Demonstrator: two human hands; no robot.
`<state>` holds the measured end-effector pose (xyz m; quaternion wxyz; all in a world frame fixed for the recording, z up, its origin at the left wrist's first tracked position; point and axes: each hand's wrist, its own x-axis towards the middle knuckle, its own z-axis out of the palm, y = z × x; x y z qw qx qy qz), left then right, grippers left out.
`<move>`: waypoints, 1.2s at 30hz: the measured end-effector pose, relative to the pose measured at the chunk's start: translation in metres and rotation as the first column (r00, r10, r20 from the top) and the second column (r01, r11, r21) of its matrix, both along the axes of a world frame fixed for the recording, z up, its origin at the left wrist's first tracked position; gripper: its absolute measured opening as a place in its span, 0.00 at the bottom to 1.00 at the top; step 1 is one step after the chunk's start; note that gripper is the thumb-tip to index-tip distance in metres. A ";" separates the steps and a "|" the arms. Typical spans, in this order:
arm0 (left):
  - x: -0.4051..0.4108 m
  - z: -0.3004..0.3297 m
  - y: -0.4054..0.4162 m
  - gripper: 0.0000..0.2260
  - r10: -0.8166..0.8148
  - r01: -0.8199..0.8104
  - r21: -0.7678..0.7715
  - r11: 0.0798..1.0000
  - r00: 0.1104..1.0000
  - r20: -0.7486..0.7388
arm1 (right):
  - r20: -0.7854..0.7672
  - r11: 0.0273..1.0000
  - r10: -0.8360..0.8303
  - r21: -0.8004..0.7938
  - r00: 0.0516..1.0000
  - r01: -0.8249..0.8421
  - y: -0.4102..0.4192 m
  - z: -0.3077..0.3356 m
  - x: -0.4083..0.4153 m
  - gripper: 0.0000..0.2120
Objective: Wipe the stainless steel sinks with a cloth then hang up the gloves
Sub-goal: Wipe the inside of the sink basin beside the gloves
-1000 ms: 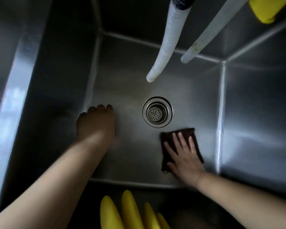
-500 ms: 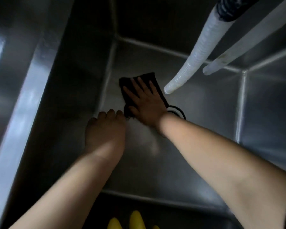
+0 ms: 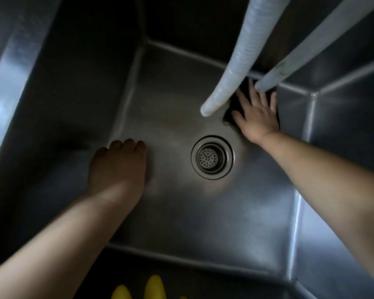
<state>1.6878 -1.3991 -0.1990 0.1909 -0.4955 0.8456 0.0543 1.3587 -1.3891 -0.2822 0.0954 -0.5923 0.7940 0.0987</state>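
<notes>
Cloth (image 3: 230, 111) – under flat right hand (image 3: 256, 114) | left hand (image 3: 119, 162) prob. braced, sink (image 3: 181, 212) floor

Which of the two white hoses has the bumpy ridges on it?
The fatter hose on the left has ridges, and its open end hangs above the sink floor. The thinner hose to its right looks smooth.

the sink (image 3: 181, 212) is grey brushed steel, dark in its shadowed walls with pale bluish glare on the left rim. the drain (image 3: 212, 157) is shiny silver, its strainer dotted with small holes. the cloth (image 3: 230, 117) is very dark, near black. the ribbed hose (image 3: 235, 67) is whitish, the smooth hose (image 3: 311, 44) pale grey-white. the glove tips (image 3: 154, 287) are bright yellow.
</notes>
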 end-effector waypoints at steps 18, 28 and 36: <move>0.011 0.080 -0.005 0.12 -0.167 0.150 -0.100 0.984 0.969 -0.181 | 0.041 0.948 0.293 0.119 0.955 -0.296 0.180 0.017 0.172 0.37; 0.045 0.094 0.009 0.14 -0.233 0.224 -0.072 0.972 0.958 -0.166 | 0.182 0.692 0.691 0.114 0.700 -0.713 0.134 -0.003 0.231 0.32; 0.029 0.092 0.024 0.10 -0.253 0.239 -0.085 0.967 0.937 -0.239 | 0.102 0.651 0.742 0.124 0.662 -0.749 0.200 0.013 0.130 0.35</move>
